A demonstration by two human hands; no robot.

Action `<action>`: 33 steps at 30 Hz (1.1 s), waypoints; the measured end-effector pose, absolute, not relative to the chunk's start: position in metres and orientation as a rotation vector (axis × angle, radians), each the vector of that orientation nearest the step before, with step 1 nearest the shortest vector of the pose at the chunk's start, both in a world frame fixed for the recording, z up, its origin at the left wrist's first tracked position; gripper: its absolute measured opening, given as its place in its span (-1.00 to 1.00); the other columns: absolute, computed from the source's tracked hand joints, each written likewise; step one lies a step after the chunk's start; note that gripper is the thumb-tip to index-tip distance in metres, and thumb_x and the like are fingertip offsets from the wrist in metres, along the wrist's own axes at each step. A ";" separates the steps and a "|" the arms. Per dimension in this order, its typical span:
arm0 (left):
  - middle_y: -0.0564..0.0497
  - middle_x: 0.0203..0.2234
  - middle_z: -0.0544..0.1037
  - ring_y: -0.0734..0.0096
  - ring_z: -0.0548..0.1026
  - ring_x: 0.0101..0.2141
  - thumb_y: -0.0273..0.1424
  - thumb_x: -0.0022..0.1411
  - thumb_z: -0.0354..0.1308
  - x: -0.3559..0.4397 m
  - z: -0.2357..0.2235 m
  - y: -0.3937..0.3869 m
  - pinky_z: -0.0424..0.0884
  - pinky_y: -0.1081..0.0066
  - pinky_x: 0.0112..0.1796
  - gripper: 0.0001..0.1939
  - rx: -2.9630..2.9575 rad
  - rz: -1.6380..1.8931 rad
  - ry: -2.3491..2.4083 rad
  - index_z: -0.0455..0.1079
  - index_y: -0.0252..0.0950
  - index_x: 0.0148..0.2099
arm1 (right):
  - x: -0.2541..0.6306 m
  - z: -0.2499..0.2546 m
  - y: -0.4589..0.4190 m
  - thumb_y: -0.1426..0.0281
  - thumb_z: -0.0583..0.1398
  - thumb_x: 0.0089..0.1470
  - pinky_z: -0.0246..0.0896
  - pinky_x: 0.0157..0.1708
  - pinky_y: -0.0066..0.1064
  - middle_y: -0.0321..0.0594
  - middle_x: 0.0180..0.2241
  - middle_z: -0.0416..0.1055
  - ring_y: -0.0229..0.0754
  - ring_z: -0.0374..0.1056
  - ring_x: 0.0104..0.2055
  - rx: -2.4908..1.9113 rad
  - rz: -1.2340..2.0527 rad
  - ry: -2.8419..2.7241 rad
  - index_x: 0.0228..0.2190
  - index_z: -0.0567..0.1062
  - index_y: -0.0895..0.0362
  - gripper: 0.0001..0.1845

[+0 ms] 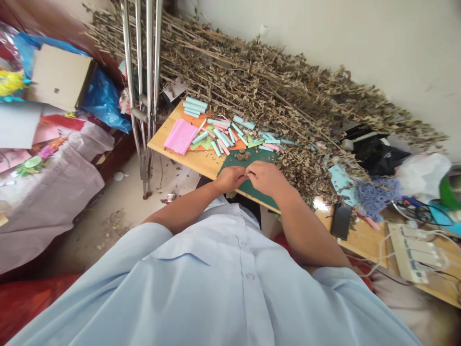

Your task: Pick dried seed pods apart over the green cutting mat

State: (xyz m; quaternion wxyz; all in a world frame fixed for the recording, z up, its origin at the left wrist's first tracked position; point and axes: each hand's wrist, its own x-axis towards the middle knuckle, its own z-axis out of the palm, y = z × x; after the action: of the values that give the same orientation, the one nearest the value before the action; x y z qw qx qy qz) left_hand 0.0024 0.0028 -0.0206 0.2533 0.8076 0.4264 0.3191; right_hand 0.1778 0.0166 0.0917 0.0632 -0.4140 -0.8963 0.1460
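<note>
My left hand (231, 179) and my right hand (264, 177) meet over the front edge of a dark green mat (264, 196). Fingers on both are pinched together, tip to tip. Whatever lies between them is too small and hidden to name. Just beyond the hands, a small heap of brown crumbled plant bits (242, 154) rests on the mat. Behind that lie several rolled paper tubes (223, 137) in light blue and pink, and a pink stack of paper (181, 136). Dried leafy stalks (288, 105) spread over the table's back and right.
Metal crutches (144, 96) stand at the table's left end. On the right are a phone (341, 220), a power strip (410, 252) with cables, blue-purple yarn (378, 197) and a white plastic bag (421, 175). A cloth-covered surface (61, 192) with a cardboard box (59, 79) is at left.
</note>
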 end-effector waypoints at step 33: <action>-0.07 -0.36 0.57 0.30 0.54 -0.27 -0.27 0.46 -0.01 0.002 -0.021 0.003 0.40 0.38 -0.22 -0.69 2.189 0.888 1.168 0.46 -0.30 -0.25 | 0.175 0.081 0.010 0.49 0.11 0.19 0.30 -0.16 -0.28 -0.11 -0.22 0.58 0.00 0.50 -0.17 -1.349 0.478 -2.526 0.02 0.44 0.10 -0.64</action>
State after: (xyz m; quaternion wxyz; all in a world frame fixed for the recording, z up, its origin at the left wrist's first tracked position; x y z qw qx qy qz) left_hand 0.0021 0.0034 -0.0214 0.2506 0.8042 0.4290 0.3262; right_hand 0.1753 0.0105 0.0808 0.1189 -0.4614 -0.8638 0.1635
